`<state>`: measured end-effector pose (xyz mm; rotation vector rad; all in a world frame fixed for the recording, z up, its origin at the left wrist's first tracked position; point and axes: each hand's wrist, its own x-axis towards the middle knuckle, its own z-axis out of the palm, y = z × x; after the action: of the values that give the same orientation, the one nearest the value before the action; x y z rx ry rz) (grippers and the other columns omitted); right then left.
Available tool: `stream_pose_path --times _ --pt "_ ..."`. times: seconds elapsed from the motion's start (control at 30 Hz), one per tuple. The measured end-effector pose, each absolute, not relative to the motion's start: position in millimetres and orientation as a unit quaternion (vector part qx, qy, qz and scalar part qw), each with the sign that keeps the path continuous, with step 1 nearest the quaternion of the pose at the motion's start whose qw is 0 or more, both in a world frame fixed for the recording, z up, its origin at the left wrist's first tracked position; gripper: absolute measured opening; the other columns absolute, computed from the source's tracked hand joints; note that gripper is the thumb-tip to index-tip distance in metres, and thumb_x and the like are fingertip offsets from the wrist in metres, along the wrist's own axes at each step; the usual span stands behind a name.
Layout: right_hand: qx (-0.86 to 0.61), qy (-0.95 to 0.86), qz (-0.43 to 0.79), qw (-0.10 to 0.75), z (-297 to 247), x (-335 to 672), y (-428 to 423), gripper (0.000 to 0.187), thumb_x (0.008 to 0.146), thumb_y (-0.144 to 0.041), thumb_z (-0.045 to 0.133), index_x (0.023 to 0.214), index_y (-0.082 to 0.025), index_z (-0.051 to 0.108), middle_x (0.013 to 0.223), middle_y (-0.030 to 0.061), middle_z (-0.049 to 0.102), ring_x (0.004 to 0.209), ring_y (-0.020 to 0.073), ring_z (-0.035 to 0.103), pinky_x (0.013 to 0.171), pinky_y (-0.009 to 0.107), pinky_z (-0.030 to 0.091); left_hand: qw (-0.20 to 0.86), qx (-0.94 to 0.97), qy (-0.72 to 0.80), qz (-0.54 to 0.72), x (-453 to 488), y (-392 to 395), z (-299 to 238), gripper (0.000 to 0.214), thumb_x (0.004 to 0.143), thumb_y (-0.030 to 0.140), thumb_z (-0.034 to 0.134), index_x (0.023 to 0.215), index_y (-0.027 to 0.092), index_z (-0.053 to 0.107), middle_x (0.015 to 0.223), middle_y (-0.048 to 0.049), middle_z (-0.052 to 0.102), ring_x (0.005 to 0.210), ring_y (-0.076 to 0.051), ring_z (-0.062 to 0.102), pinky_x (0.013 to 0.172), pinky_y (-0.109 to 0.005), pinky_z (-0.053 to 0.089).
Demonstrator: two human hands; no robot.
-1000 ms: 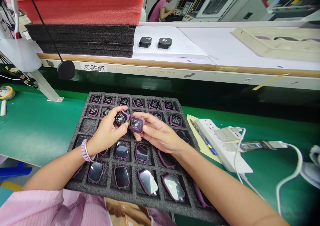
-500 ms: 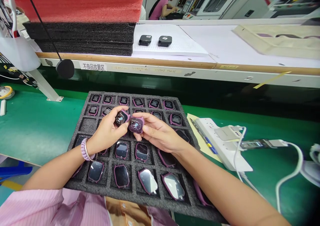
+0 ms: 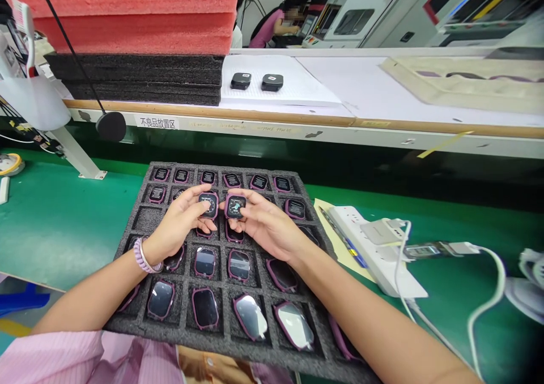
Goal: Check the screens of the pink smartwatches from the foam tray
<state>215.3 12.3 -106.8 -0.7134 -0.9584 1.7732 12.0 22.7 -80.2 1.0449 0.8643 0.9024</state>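
Over a dark foam tray [image 3: 140, 239], my left hand [image 3: 181, 222] grips a purple-rimmed smartwatch [image 3: 205, 201], its thumb lying on the lit dial. Close to its right, my right hand [image 3: 266, 220] holds a second smartwatch [image 3: 235, 203], also lit with a dial, thumb at its lower right edge. A small gap parts the two watches. The tray's compartments hold several more purple watches; those in the far rows show lines of text, while the near ones, such as this watch [image 3: 205, 307], have dark or reflective screens. My forearms and hands hide some compartments.
Red foam sheets [image 3: 140, 27] and black foam sheets [image 3: 140, 78] are stacked on the shelf, beside two black devices [image 3: 272, 82]. A round black disc [image 3: 111, 126] hangs at left. Right of the tray lies a white power strip [image 3: 378, 259] with cables. A person [image 3: 276, 24] sits beyond.
The two watches have moved apart slightly and now face up more squarely. My left thumb has come onto its watch's screen. The view has tilted up a little.
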Motion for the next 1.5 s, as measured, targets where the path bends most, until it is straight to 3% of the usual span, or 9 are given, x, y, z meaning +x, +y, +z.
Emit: stream_pose_path --times 0.17,0.43,0.87,1.03,1.37,1.5 --pt "-0.33 -0.446 0.678 0.481 -107.2 214.5 9.5 0.042 0.082 -0.027 0.078 0.119 -0.021 0.059 0.096 0.0035 0.063 0.074 0.0184 0.061 0.067 0.03 0.048 0.689 0.462 0.38 0.409 10.7 24.7 -82.7 0.052 0.081 0.034 0.069 0.129 0.018 0.056 0.098 -0.005 0.067 0.069 -0.017 0.072 0.068 -0.028 0.061" --pt "-0.33 -0.503 0.644 0.473 -108.3 213.1 8.0 0.042 0.084 -0.028 0.073 0.122 -0.019 0.056 0.085 0.0018 0.064 0.071 0.0193 0.062 0.065 0.031 0.047 0.678 0.487 0.385 0.393 13.6 23.2 -84.8 0.058 0.079 0.026 0.07 0.134 0.019 0.052 0.097 -0.0039 0.067 0.067 -0.014 0.071 0.065 -0.025 0.061" --pt "-0.341 -0.516 0.625 0.476 -111.0 213.5 8.0 0.04 0.087 -0.033 0.074 0.119 -0.018 0.057 0.082 0.0014 0.063 0.066 0.0177 0.061 0.062 0.03 0.046 0.669 0.515 0.377 0.38 15.5 24.0 -86.1 0.041 0.076 0.023 0.069 0.113 0.017 0.054 0.105 -0.0044 0.064 0.065 -0.014 0.071 0.065 -0.024 0.063" --pt "-0.334 -0.526 0.625 0.47 -110.1 213.7 7.0 0.042 0.085 -0.032 0.075 0.121 -0.018 0.056 0.09 0.0032 0.062 0.069 0.0182 0.061 0.063 0.031 0.048 0.662 0.526 0.374 0.382 14.7 24.6 -88.3 0.039 0.076 0.026 0.072 0.11 0.017 0.054 0.105 -0.0044 0.063 0.065 -0.013 0.071 0.064 -0.023 0.062" --pt "-0.329 -0.522 0.628 0.474 -109.4 212.7 5.7 0.041 0.084 -0.028 0.074 0.12 -0.019 0.057 0.092 0.0031 0.062 0.07 0.0178 0.06 0.064 0.03 0.047 0.664 0.523 0.369 0.386 13.8 23.5 -86.6 0.037 0.076 0.023 0.067 0.11 0.017 0.054 0.105 -0.004 0.063 0.065 -0.013 0.071 0.065 -0.024 0.062" --pt "-0.337 -0.52 0.625 0.475 -108.7 214.1 6.1 0.043 0.083 -0.027 0.074 0.121 -0.02 0.057 0.087 0.0017 0.062 0.07 0.0184 0.06 0.064 0.03 0.045 0.689 0.5 0.355 0.387 13.9 23.0 -83.7 0.049 0.074 0.018 0.066 0.121 0.018 0.052 0.099 -0.0029 0.065 0.07 -0.014 0.071 0.07 -0.025 0.06"
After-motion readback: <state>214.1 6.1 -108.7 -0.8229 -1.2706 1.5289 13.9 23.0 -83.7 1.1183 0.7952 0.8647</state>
